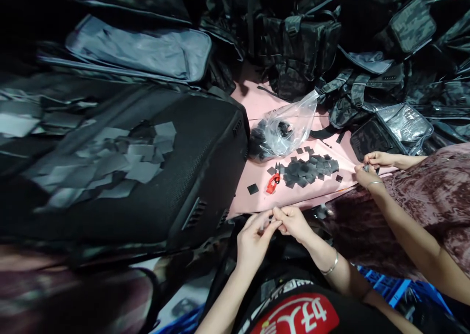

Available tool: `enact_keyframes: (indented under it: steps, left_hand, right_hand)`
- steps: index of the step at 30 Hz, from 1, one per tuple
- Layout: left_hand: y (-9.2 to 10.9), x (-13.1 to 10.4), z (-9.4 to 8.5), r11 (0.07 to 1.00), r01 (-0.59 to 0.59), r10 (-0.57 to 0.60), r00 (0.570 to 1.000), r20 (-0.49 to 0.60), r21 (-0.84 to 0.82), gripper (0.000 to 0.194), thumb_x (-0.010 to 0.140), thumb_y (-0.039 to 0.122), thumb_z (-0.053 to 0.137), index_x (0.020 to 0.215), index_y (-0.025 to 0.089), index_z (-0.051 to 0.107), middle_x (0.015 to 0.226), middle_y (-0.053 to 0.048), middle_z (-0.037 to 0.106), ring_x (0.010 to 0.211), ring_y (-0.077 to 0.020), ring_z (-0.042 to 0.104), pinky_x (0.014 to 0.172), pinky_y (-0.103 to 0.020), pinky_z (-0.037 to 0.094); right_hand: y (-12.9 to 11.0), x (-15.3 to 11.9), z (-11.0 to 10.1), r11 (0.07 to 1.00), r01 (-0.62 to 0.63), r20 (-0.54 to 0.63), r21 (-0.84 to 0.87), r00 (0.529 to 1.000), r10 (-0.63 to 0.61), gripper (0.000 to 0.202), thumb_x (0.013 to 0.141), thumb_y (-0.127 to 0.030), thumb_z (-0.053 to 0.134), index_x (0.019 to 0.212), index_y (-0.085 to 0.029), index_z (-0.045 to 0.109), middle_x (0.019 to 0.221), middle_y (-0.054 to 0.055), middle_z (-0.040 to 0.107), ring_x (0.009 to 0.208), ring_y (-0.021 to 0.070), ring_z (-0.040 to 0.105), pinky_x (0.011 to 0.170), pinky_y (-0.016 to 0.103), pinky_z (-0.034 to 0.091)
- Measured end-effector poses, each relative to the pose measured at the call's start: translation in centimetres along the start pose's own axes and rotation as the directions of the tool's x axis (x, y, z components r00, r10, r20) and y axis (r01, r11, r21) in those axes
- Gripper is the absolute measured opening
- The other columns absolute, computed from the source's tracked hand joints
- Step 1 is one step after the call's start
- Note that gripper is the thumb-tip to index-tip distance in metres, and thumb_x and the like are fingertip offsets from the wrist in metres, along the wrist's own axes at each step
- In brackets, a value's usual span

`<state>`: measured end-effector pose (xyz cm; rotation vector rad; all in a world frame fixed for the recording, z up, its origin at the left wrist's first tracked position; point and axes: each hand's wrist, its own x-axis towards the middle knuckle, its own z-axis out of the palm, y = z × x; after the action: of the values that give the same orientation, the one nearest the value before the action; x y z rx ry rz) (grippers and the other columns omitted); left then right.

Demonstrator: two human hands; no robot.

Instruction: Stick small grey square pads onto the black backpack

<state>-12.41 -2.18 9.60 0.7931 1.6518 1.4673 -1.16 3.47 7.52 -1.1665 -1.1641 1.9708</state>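
Close together at the near edge of the pink cloth [244, 204] are my left hand [253, 236] and my right hand [293, 222]. Their fingertips pinch around something small that I cannot make out. A silver bracelet [331, 264] circles my right wrist. Just beyond my hands lies a red clip or tool [272, 183]. A pile of small dark squares [308, 170] is spread on the cloth, with a single square [253, 189] apart on the left. Behind the pile rests a clear plastic bag [290, 128] with dark contents.
A large black bag [205, 153] fills the left, grey squares [128, 160] scattered on it. Camouflage backpacks [297, 50] are heaped behind. At the right, another person's hands [370, 170] hold something small. Blue crates [400, 287] stand below.
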Motion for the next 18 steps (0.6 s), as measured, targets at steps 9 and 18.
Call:
enact_keyframes:
  steps: [9, 18]
  left_hand:
    - [-1.4, -0.1, -3.3, 0.98, -0.167, 0.168, 0.986, 0.0, 0.104, 0.028, 0.083, 0.04, 0.053, 0.063, 0.021, 0.056, 0.059, -0.002, 0.05, 0.059, -0.0177, 0.047, 0.062, -0.032, 0.039]
    - [-5.8, -1.0, -10.4, 0.968, 0.246, -0.25, 0.959, -0.133, -0.048, 0.041, 0.059, 0.055, 0.071, 0.07, 0.016, 0.063, 0.061, 0.0, 0.061, 0.056, -0.0124, 0.051, 0.054, -0.023, 0.043]
  right_hand:
    - [-0.9, -0.7, -2.8, 0.953, -0.122, 0.207, 0.278, 0.976, 0.064, 0.037, 0.068, -0.035, 0.072, 0.095, -0.016, 0.059, 0.076, 0.004, 0.064, 0.061, 0.0122, 0.055, 0.049, 0.022, 0.039]
    - [0.7, 3.7, -8.0, 0.989, 0.104, -0.242, 0.102, 0.967, -0.077, 0.04, 0.076, -0.052, 0.06, 0.075, -0.012, 0.055, 0.047, -0.006, 0.044, 0.032, 0.0022, 0.026, 0.033, 0.017, 0.014]
